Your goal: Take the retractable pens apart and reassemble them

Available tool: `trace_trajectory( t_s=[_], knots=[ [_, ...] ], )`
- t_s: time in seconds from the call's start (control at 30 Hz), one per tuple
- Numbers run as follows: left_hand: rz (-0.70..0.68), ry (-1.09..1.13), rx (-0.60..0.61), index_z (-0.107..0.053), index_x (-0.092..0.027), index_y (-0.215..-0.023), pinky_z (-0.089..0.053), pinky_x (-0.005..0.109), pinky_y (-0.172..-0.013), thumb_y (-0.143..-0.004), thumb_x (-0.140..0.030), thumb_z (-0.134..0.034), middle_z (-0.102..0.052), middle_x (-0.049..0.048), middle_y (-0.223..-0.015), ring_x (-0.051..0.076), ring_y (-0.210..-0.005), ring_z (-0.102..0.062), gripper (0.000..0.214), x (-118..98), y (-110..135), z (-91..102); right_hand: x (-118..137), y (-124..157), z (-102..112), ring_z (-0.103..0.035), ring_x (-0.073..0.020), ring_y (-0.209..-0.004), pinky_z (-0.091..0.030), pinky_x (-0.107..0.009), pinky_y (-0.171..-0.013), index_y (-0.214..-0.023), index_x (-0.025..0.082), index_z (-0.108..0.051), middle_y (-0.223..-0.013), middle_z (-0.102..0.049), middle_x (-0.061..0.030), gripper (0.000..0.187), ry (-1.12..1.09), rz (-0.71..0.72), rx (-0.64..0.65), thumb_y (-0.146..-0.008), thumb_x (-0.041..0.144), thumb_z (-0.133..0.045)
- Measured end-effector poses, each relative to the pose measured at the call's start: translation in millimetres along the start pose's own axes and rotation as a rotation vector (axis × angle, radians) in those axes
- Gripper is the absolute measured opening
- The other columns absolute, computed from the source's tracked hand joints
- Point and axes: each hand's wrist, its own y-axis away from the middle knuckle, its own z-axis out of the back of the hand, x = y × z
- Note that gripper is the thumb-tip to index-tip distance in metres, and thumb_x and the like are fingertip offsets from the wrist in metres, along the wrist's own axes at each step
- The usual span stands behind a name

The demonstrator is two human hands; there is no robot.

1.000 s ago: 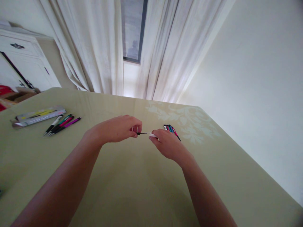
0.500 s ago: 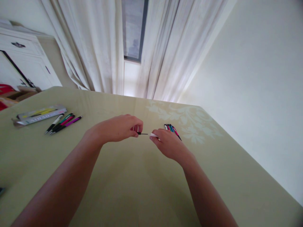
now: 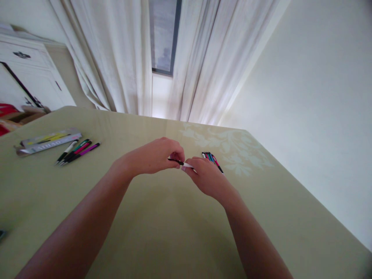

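Observation:
My left hand (image 3: 157, 155) pinches the black front part (image 3: 175, 161) of a pen between thumb and fingers. My right hand (image 3: 207, 174) is closed around the white pen barrel (image 3: 188, 165), whose end shows past the thumb. Black and white parts meet in line between the two hands, above the table. Fingers hide much of both parts, so I cannot tell how far one sits inside the other. Just beyond my right hand lies a row of several pens (image 3: 213, 158) with coloured barrels, partly covered by that hand.
On the left of the pale green table (image 3: 154, 232) lie several black-tipped pens (image 3: 77, 152) beside an opened pen box (image 3: 49, 142). A small dark object (image 3: 2, 234) shows at the left edge. Curtains, a wall and a white cabinet (image 3: 29, 73) stand beyond the table.
My left hand has moved right, bringing the black part against the white barrel. The thin dark refill that showed between them is now out of sight. My right hand has hardly moved.

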Motion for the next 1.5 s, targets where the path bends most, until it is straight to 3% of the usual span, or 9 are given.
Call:
trace_trajectory(
  t_s=[0.23,0.57,0.7,0.8,1.0,1.13,1.23,1.37,1.5],
  knots=[
    [-0.022,0.021,-0.1,-0.076,-0.022,-0.088,-0.044,0.025,-0.069,-0.087,-0.026,-0.071,-0.074,-0.0002,-0.086,0.015,-0.077,-0.065,0.007,-4,-3,-0.7,4,3,10,-0.064,-0.0186,-0.083,-0.034,-0.027,-0.071,-0.091,0.019,-0.066,-0.091,-0.072,-0.0058,0.035,0.084,0.013,-0.065,-0.108,0.038,-0.041],
    [-0.006,0.169,-0.164,-0.076,-0.021,-0.093,-0.05,0.024,-0.07,-0.087,-0.029,-0.073,-0.076,-0.0003,-0.084,0.015,-0.076,-0.069,0.011,-14,-1,3.0,16,10,25,-0.068,-0.0228,-0.088,-0.036,-0.029,-0.067,-0.101,0.021,-0.066,-0.096,-0.073,-0.0087,0.031,0.222,-0.076,-0.024,-0.107,0.036,-0.04],
    [-0.081,0.093,-0.218,-0.076,-0.022,-0.093,-0.051,0.027,-0.076,-0.091,-0.025,-0.067,-0.075,0.001,-0.089,0.017,-0.082,-0.068,0.009,-20,-1,4.7,16,11,24,-0.068,-0.0253,-0.085,-0.037,-0.031,-0.069,-0.109,0.021,-0.066,-0.092,-0.074,-0.012,0.033,0.234,-0.116,-0.041,-0.107,0.038,-0.037],
    [-0.155,0.057,-0.233,-0.075,-0.022,-0.089,-0.049,0.027,-0.078,-0.094,-0.02,-0.063,-0.073,0.0012,-0.09,0.017,-0.084,-0.067,0.014,-25,-2,3.8,12,12,24,-0.067,-0.0242,-0.084,-0.038,-0.031,-0.073,-0.105,0.02,-0.068,-0.089,-0.073,-0.0105,0.035,0.137,-0.084,-0.04,-0.107,0.039,-0.039],
    [-0.244,0.093,-0.223,-0.074,-0.022,-0.086,-0.049,0.025,-0.081,-0.096,-0.018,-0.06,-0.072,0.0013,-0.091,0.015,-0.087,-0.066,0.018,-33,0,3.7,3,17,37,-0.063,-0.017,-0.085,-0.041,-0.027,-0.079,-0.091,0.02,-0.068,-0.089,-0.072,-0.0021,0.029,-0.319,0.106,0.023,-0.104,0.029,-0.044],
    [-0.157,0.064,-0.305,-0.074,-0.021,-0.099,-0.05,0.027,-0.081,-0.093,-0.024,-0.066,-0.072,0.0037,-0.099,0.018,-0.09,-0.067,0.01,-32,0,4.9,3,20,42,-0.058,-0.0165,-0.08,-0.04,-0.027,-0.072,-0.105,0.02,-0.061,-0.091,-0.068,-0.0009,0.019,-0.37,0.01,-0.06,-0.1,0.036,-0.052],
    [-0.102,0.04,-0.337,-0.075,-0.021,-0.097,-0.05,0.028,-0.079,-0.093,-0.031,-0.068,-0.073,0.0033,-0.096,0.018,-0.086,-0.067,0.013,-29,0,5.4,4,21,43,-0.053,-0.0145,-0.073,-0.037,-0.025,-0.066,-0.103,0.021,-0.058,-0.084,-0.064,0.0016,0.016,-0.392,-0.046,-0.145,-0.097,0.035,-0.054],
    [-0.034,0.096,-0.336,-0.075,-0.021,-0.094,-0.048,0.026,-0.07,-0.098,-0.037,-0.06,-0.074,0.0008,-0.085,0.015,-0.076,-0.066,0.023,-25,0,7.4,3,19,44,-0.052,-0.0132,-0.07,-0.037,-0.025,-0.065,-0.093,0.021,-0.059,-0.077,-0.061,0.002,0.017,-0.46,-0.017,-0.263,-0.098,0.036,-0.055],
    [-0.092,0.192,-0.406,-0.076,-0.021,-0.094,-0.052,0.027,-0.078,-0.096,-0.034,-0.063,-0.076,0.0036,-0.093,0.018,-0.086,-0.068,0.018,-25,1,9.4,4,18,47,-0.053,-0.013,-0.068,-0.038,-0.025,-0.062,-0.093,0.02,-0.066,-0.074,-0.061,0.001,0.025,-0.518,0.015,-0.307,-0.1,0.041,-0.054]
  ],
)
